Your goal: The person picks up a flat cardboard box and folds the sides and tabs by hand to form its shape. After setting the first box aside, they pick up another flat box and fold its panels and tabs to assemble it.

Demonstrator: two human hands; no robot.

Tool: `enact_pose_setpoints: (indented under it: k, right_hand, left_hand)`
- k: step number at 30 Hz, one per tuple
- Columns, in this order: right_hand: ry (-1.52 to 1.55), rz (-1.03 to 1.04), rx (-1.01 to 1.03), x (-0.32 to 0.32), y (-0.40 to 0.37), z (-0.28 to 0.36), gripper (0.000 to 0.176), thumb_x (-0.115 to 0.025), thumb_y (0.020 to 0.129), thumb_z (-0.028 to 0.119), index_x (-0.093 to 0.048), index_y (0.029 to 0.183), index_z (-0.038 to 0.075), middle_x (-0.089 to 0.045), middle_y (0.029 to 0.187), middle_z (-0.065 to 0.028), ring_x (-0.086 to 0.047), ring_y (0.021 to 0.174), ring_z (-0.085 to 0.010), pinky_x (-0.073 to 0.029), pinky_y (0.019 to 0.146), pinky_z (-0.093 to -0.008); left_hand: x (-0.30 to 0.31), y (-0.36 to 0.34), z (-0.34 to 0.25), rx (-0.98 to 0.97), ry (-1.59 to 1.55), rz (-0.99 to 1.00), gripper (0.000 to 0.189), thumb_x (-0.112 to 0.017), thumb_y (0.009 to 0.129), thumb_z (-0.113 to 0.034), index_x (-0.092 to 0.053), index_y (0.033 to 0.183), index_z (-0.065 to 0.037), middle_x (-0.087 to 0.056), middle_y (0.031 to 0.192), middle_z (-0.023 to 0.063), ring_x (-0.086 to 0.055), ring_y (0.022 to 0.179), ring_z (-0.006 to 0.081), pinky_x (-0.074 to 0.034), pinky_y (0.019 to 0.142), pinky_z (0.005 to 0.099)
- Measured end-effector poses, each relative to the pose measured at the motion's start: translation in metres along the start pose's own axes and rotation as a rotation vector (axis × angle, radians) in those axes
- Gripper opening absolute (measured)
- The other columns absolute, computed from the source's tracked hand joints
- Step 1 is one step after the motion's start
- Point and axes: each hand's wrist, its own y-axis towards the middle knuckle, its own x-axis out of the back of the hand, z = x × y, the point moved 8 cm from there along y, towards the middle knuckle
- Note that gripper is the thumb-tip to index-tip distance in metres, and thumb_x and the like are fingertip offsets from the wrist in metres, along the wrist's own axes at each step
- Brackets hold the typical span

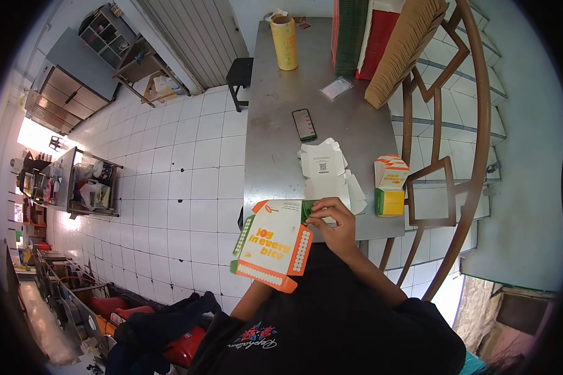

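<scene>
A partly folded food carton (270, 240), white with orange and green flaps and the words "joy in every bite", is held up in front of my body. My right hand (336, 226) pinches its green corner flap between thumb and fingers. Of my left arm, only the forearm (251, 301) shows; my left hand is hidden behind the carton. Just beyond my right hand, a flat unfolded white carton (325, 181) with a printed QR code lies on the metal table (272, 137). Folded orange, yellow and green cartons (390, 201) stand at the table's right edge.
A phone (304, 125) and a clear plastic packet (336, 89) lie on the table. Farther back stand a yellow film roll (284, 42) and tall stacks of cardboard (410, 47). A brown stair railing (480, 112) runs along the right; a black stool (239, 75) is at the left.
</scene>
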Motion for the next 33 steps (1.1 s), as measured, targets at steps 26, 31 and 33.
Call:
enact_pose_setpoints:
  k: [26, 31, 33]
  right_hand:
    - [-0.243, 0.267, 0.468, -0.031, -0.013, 0.052, 0.028, -0.077, 0.076, -0.001, -0.074, 0.101, 0.011, -0.069, 0.113, -0.0058, -0.067, 0.11, -0.0269, -0.054, 0.099, -0.0466]
    - [-0.631, 0.165, 0.346, -0.019, -0.002, 0.028, 0.026, -0.071, 0.075, -0.003, -0.074, 0.098, 0.008, -0.066, 0.1, -0.0032, -0.065, 0.087, -0.0219, -0.052, 0.075, -0.0356]
    - [-0.666, 0.158, 0.351, -0.014, 0.001, 0.025, 0.026, -0.071, 0.075, -0.003, -0.074, 0.098, 0.007, -0.065, 0.098, -0.0033, -0.064, 0.086, -0.0218, -0.052, 0.075, -0.0344]
  left_hand:
    - [-0.042, 0.014, 0.088, -0.085, 0.088, 0.031, 0.039, -0.071, 0.096, -0.015, -0.058, 0.131, -0.003, -0.063, 0.129, 0.0104, -0.063, 0.118, 0.0208, -0.054, 0.096, 0.0378]
    - [-0.017, 0.044, 0.074, 0.275, -0.395, 0.096, 0.034, -0.063, 0.102, -0.025, -0.06, 0.125, 0.0, -0.067, 0.121, 0.0109, -0.065, 0.115, 0.0233, -0.054, 0.098, 0.0393]
    - [-0.012, 0.047, 0.063, 0.343, -0.726, 0.115, 0.03, -0.062, 0.103, -0.023, -0.061, 0.122, 0.0, -0.067, 0.119, 0.0107, -0.064, 0.114, 0.0213, -0.056, 0.098, 0.0396]
